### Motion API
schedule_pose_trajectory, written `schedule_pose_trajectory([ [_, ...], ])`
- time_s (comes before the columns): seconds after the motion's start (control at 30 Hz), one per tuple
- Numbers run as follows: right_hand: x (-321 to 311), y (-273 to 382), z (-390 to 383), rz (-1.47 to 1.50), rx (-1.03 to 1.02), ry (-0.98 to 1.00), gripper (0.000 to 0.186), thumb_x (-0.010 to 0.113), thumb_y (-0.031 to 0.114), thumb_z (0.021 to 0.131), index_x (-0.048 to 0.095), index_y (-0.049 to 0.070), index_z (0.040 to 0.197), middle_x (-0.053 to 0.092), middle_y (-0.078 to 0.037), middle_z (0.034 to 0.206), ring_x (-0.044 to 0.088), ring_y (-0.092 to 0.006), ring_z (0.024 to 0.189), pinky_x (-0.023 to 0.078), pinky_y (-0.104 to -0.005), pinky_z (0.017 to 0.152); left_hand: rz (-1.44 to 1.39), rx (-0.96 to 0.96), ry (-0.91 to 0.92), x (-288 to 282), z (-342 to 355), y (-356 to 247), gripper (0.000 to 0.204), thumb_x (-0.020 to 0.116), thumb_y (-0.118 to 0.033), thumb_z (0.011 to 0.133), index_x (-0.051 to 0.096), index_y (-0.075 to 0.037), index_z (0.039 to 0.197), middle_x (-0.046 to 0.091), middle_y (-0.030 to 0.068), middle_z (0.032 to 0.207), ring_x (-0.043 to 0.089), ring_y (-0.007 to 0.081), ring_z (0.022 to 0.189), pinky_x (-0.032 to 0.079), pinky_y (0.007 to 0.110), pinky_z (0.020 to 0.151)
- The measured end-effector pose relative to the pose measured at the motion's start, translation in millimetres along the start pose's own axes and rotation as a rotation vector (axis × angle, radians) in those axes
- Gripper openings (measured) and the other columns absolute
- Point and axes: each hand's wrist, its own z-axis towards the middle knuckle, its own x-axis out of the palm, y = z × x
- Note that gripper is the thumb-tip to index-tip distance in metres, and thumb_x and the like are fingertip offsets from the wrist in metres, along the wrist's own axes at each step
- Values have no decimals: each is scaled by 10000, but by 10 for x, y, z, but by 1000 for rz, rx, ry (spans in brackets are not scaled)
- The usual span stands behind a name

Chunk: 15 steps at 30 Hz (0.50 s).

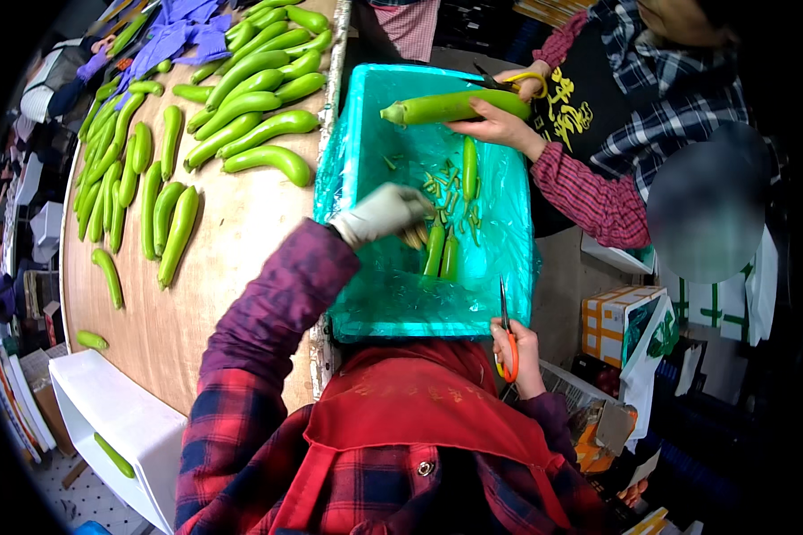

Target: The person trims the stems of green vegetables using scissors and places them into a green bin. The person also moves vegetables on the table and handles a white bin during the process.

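My left hand [385,214], in a white glove, hovers over a teal plastic-lined crate [401,308]. Its fingers point down toward green stem trimmings [443,185]; they are blurred, so I cannot see whether they grip anything. My right hand [525,355], bare, is closed around the orange handles of a pair of scissors [506,325] at the crate's near right corner, blades pointing up and away. Inside the crate lie a few long green eggplants [470,169] among the trimmings. Many more green eggplants [263,129] lie on the wooden table to the left.
Across the crate at right, a co-worker's hands [500,125] hold a large green eggplant [437,108] and yellow-handled scissors [528,82]. Purple cloths [183,36] lie on the table's far end. A white box [107,392] stands at its near left; taped cartons [607,321] stand right.
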Motion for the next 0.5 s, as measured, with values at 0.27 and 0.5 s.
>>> schedule_pose_trajectory([
  [0.27, 67, -46, 58, 86, 8, 2, 272, 672, 209, 890, 635, 7, 1069, 542, 23, 630, 480, -33, 497, 377, -195, 445, 948, -273, 30, 720, 1327, 1419, 338, 522, -193, 863, 629, 76, 1039, 660, 233, 998, 661, 321, 932, 537, 392, 757],
  [0.5, 50, -138, 77, 151, 31, -2, 267, 675, 193, 885, 635, 25, 1088, 541, 32, 632, 489, -36, 506, 383, -200, 450, 961, -628, -563, 1420, 1464, 1714, 570, 459, -402, 908, 422, -49, 1354, 587, 189, 1143, 632, 436, 886, 514, 468, 806],
])
